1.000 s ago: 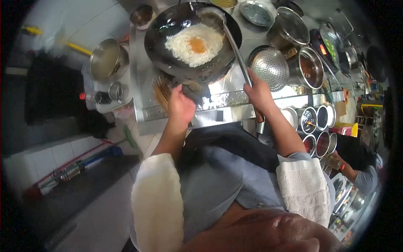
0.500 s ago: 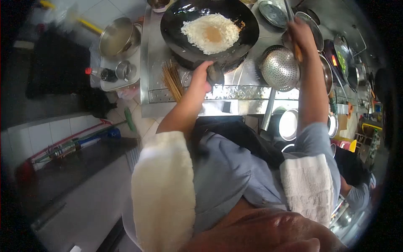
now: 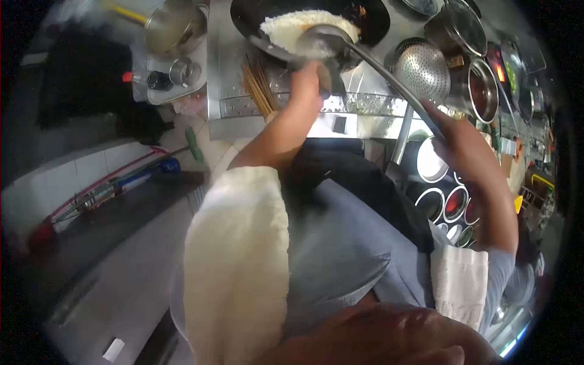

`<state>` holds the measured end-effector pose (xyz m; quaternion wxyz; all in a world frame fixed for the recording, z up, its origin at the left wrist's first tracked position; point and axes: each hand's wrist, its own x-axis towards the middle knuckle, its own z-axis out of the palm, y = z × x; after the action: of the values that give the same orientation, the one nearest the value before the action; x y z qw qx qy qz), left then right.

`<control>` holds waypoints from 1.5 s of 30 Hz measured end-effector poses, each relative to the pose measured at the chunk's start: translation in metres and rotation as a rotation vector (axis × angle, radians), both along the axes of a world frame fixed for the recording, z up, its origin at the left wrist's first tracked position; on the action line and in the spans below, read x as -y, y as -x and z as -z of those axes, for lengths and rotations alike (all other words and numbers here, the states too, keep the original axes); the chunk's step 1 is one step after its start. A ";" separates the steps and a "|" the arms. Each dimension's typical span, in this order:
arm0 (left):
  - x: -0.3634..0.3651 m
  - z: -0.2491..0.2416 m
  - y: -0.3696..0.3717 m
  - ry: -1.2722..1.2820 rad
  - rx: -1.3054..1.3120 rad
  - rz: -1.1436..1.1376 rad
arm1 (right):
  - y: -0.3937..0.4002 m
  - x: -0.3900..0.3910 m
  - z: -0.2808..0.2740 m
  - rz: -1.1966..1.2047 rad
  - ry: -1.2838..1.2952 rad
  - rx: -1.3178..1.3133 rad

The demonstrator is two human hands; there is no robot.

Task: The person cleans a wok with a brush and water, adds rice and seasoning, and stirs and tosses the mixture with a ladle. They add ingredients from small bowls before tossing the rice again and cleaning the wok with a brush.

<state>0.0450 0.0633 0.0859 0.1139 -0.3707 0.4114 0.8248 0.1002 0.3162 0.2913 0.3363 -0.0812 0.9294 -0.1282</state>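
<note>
A black wok (image 3: 243, 13) at the top of the head view holds white rice (image 3: 280, 30). My left hand (image 3: 306, 79) is wrapped round the wok's handle (image 3: 330, 79) at its near side. In my right hand (image 3: 453, 131) is the long handle of a metal ladle (image 3: 325, 39), its bowl at the near edge of the rice. A perforated strainer (image 3: 421, 72) lies on the stove counter (image 3: 228, 91) to the right of the wok, and a bundle of thin sticks (image 3: 260, 88) stands to the left.
Metal pots (image 3: 482, 91) stand at the right. Below them are several round containers (image 3: 431, 159). At the upper left are a steel bowl (image 3: 173, 27) and a tray (image 3: 159, 95) with a small metal cup (image 3: 184, 72). Another person (image 3: 522, 283) is partly visible at far right.
My right hand has come down and nearer, and the ladle's bowl now shows over the rice. The wok appears tilted, and the whole view has shifted. My left hand keeps its hold.
</note>
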 end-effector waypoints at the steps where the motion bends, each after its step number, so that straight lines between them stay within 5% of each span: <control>1: 0.000 0.038 0.009 -0.030 -0.073 -0.006 | 0.008 0.014 0.021 -0.055 -0.057 -0.071; 3: 0.010 0.032 -0.020 -0.037 -0.146 0.143 | 0.023 0.010 0.118 -0.045 0.099 -0.303; 5: 0.006 0.055 -0.078 0.107 -0.140 -0.064 | 0.008 0.011 0.149 -0.018 0.097 -0.445; 7: 0.017 0.085 -0.089 0.288 -0.295 0.085 | -0.007 0.000 0.126 0.123 0.217 -0.395; 9: 0.016 0.025 -0.072 0.155 -0.091 0.134 | -0.016 -0.011 0.089 0.226 0.314 -0.212; 11: 0.014 0.013 -0.048 0.135 -0.279 0.116 | -0.022 -0.006 0.055 0.239 0.216 -0.097; 15: 0.009 0.020 -0.015 -0.014 -0.099 -0.069 | -0.010 0.004 0.074 0.055 0.113 -0.106; 18: 0.018 0.030 -0.021 -0.061 -0.133 0.139 | 0.004 0.026 0.114 0.111 0.001 -0.019; 21: 0.006 0.043 -0.070 0.088 -0.135 -0.071 | 0.011 0.022 0.139 0.058 0.093 -0.372; 22: 0.009 0.054 -0.066 0.088 -0.146 -0.070 | 0.007 0.012 0.142 0.046 0.267 -0.520; 24: 0.013 0.067 -0.066 0.047 -0.114 -0.001 | -0.001 0.007 0.119 0.323 0.584 -0.356; 25: 0.016 0.068 -0.062 -0.047 -0.032 0.024 | -0.004 0.014 0.089 0.623 0.705 -0.044; 29: 0.020 0.072 0.011 -0.111 -0.092 0.069 | 0.045 0.003 0.103 0.846 1.301 0.311; 32: 0.020 0.083 0.026 -0.164 -0.107 0.052 | 0.098 0.019 0.146 0.936 1.038 0.253; 34: 0.020 0.084 0.037 -0.142 -0.134 0.037 | 0.126 0.033 0.150 0.484 0.657 0.068; 37: 0.020 0.082 0.036 -0.116 -0.157 0.003 | 0.118 0.021 0.147 0.605 0.856 0.237; 39: 0.025 0.072 0.034 -0.102 -0.069 0.065 | 0.132 0.009 0.163 0.506 0.752 0.330; 42: 0.029 0.074 0.031 -0.171 -0.098 0.094 | 0.140 0.014 0.195 0.019 0.363 -0.552; 45: 0.032 0.070 0.027 -0.409 -0.041 0.034 | 0.150 0.045 0.190 0.050 0.003 -0.498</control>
<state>0.0184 0.0311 0.0161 0.1922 -0.3160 0.2439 0.8965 -0.0494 0.2709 0.1009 0.0936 -0.0876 0.9852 -0.1140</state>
